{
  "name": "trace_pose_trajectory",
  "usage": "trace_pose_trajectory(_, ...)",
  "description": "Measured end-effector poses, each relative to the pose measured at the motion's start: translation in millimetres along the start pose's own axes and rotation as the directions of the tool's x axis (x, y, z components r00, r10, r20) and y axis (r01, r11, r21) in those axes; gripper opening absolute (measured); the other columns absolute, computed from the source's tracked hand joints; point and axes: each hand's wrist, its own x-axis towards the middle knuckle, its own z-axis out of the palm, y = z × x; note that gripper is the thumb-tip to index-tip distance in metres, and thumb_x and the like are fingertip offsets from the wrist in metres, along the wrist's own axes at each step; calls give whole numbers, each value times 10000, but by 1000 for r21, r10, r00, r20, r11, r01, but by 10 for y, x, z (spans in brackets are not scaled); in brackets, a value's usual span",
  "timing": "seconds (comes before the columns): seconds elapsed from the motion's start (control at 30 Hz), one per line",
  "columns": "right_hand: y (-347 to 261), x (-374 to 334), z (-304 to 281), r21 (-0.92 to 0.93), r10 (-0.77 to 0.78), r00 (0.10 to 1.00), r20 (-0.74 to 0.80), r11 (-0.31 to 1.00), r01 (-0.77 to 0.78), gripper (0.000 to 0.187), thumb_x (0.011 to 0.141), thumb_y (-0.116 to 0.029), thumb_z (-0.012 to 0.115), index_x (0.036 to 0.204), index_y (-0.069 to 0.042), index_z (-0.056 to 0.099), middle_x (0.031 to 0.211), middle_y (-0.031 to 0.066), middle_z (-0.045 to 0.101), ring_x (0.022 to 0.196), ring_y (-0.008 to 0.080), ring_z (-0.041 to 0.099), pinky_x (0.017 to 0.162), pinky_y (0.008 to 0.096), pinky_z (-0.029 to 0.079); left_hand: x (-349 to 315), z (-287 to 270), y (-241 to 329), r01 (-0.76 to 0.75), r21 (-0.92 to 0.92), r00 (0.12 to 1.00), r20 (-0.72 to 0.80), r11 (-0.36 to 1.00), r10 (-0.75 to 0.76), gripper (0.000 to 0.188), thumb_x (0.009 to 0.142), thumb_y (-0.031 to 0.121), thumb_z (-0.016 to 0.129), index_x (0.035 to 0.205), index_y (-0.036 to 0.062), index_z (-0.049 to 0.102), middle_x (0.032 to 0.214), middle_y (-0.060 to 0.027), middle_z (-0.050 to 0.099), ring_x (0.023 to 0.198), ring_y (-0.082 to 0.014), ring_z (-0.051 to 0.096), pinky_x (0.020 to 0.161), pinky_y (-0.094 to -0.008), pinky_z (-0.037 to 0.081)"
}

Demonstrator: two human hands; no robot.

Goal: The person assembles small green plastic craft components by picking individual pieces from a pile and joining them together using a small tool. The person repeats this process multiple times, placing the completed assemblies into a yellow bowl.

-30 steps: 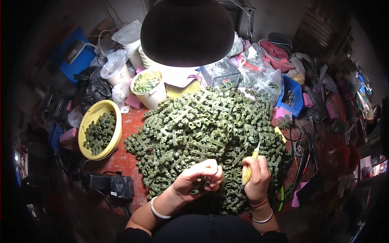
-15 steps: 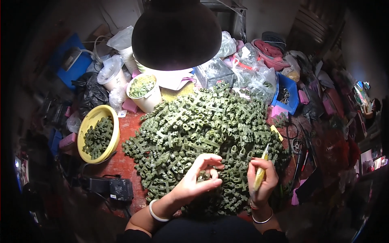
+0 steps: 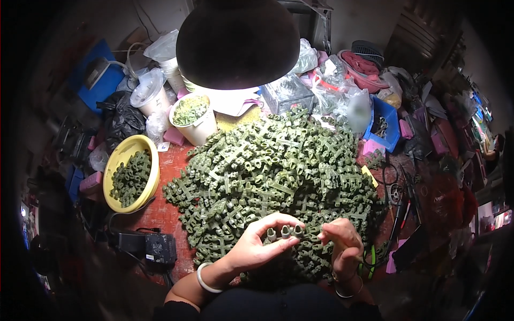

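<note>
My left hand (image 3: 264, 239) is closed in a pinch on a small green piece with several hollow, tube-like openings (image 3: 285, 233), facing up between thumb and fingers. To its right, my right hand (image 3: 344, 242) is raised with its fingers bent toward that piece. Whether it holds anything is hidden. A bright green, slim strip (image 3: 373, 261) shows beside my right wrist; I cannot tell if it is held. Under and beyond both hands spreads a large heap of similar dark green branched pieces (image 3: 267, 160).
A yellow basin (image 3: 155, 160) with green pieces stands at left. A white bucket (image 3: 206, 131), a clear box (image 3: 289, 96) and a blue bin (image 3: 395, 128) line the back. A black lamp (image 3: 238, 43) hangs overhead. A black adapter (image 3: 160, 249) lies on the red tabletop (image 3: 171, 222).
The yellow pen-like tool seen in my right hand is out of sight. That hand has turned, its fingers toward the left. The piece in my left hand now shows its openings upward.
</note>
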Motion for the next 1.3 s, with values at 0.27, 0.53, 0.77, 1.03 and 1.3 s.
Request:
trace_pose_trajectory(0.27, -97, 80, -37, -127, -72, 993, 97, 988, 85, 204, 787, -75, 810, 956, -24, 709, 844, 81, 681, 758, 191, 656, 659, 293, 523, -17, 2, -8, -35, 61, 999, 38, 997, 33, 326, 856, 90, 743, 1176, 86, 676, 1071, -1, 679, 854, -78, 564, 779, -233, 452)
trace_pose_trajectory(0.53, -59, 55, -40, 36, 5, 998, 64, 999, -7, 189, 776, -73, 812, 934, -26, 720, 851, 70, 686, 757, 193, 654, 663, 298, 520, -2, -24, -52, -71, -25, 988, 136, 997, 73, 344, 859, 69, 734, 1199, 77, 680, 1116, -26, 701, 892, -86, 606, 775, -244, 480)
trace_pose_trajectory(0.77, -13, 17, -39, 208, -5, 998, 56, 978, -6, 171, 780, -47, 804, 923, -11, 716, 848, 79, 685, 761, 196, 652, 669, 301, 522, -23, -35, -105, 25, -200, 977, 213, 980, 19, 304, 870, 0, 689, 1173, 3, 669, 1144, -120, 691, 1035, -198, 646, 910, -333, 506)
trace_pose_trajectory(1.03, -46, 21, -32, 238, 6, 998, 56, 971, -20, 171, 767, -33, 809, 910, -11, 717, 835, 73, 675, 744, 190, 642, 658, 301, 520, 11, -22, -113, -81, -198, 964, 233, 977, 127, 353, 884, -44, 626, 1228, 33, 653, 1187, -84, 679, 1078, -178, 634, 953, -316, 497)
trace_pose_trajectory(1.3, -28, 14, -43, 251, -13, 997, 70, 968, -5, 178, 761, -34, 816, 910, -9, 721, 833, 61, 669, 737, 182, 636, 646, 298, 509, 14, -20, -119, -72, -200, 959, 257, 977, 123, 358, 888, -43, 625, 1238, 32, 643, 1198, -85, 672, 1094, -185, 629, 957, -318, 494)
